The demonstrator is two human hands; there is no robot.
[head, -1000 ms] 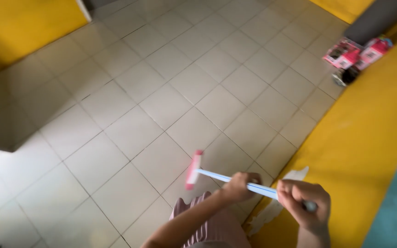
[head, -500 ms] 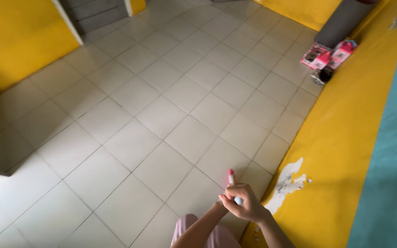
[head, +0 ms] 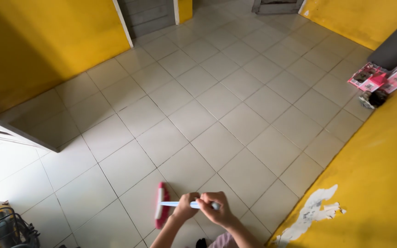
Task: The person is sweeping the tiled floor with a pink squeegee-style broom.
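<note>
Sweeping of the tiled floor in hand, judged somewhere in mid-course: no heap of dust or swept line to go by, so what part is done and what part is left cannot be told. Most of the floor looks bare and pale, with nothing loose on it visible from this height.

Broom head, pink, resting on the tiles at the bottom of the view, just left of the hands. Pale blue-white handle running from that head to the right, almost level, straight into both fists. Left hand clenched round the handle nearer the head; right hand clenched round it just behind, at the far end. Fingers of the right hand curled over the top of the shaft, the two hands touching or nearly so. Handle end hidden inside the grasp.

Along the right, a yellow wall with a patch of flaked paint low down, near the hands. Farther up that wall, pink boxes on the floor, well apart from the broom. Bottom left corner, a dark wire basket. Top of view, a grey door between yellow walls.
</note>
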